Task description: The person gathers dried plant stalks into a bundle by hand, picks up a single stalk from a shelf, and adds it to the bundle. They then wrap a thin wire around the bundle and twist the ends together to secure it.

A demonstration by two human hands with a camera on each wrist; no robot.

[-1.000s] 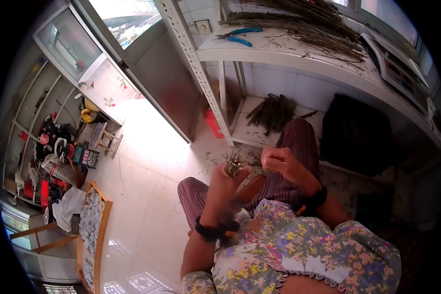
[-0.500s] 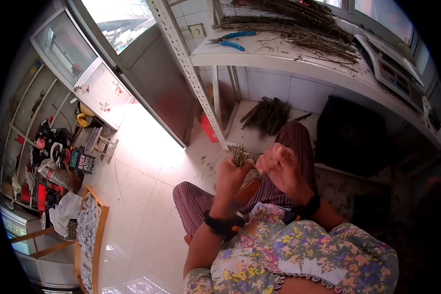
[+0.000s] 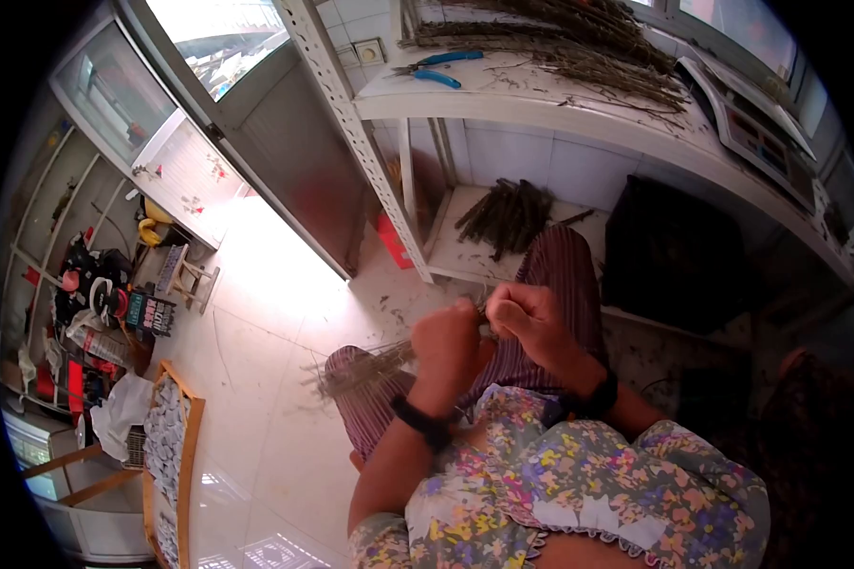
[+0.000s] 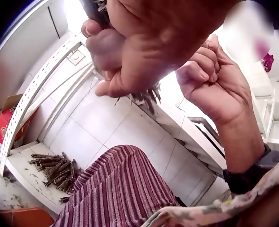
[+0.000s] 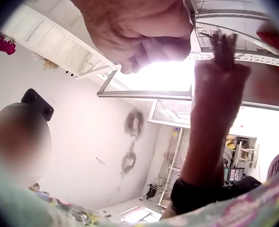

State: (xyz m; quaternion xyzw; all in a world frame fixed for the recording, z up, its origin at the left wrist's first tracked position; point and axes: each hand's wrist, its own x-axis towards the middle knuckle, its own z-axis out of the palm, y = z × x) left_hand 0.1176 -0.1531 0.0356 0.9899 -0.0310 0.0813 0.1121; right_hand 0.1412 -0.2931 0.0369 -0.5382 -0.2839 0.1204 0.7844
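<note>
In the head view my left hand (image 3: 448,346) grips a bundle of thin dry stems (image 3: 365,368); its loose, feathery end reaches out to the left over the knee. Stem ends (image 4: 150,98) stick out beneath that hand in the left wrist view, and more stems (image 5: 223,46) rise above the fist in the right wrist view. Close beside it, my right hand (image 3: 539,324) has its fingers curled in. At its thumb and forefinger a thin strand (image 4: 207,44) shows in the left wrist view. The palm hides the rest of what it pinches.
Short tied-looking bundles (image 3: 509,218) lie heaped on the lower shelf, near a black bag (image 3: 676,254). Blue-handled pliers (image 3: 436,72) and long dry stems (image 3: 550,43) lie on the upper shelf. A red box (image 3: 395,241) stands behind the shelf post. Plant scraps litter the floor.
The left hand has turned over, swinging the bundle's loose end out to the left. The right hand has turned and closed in beside the left.
</note>
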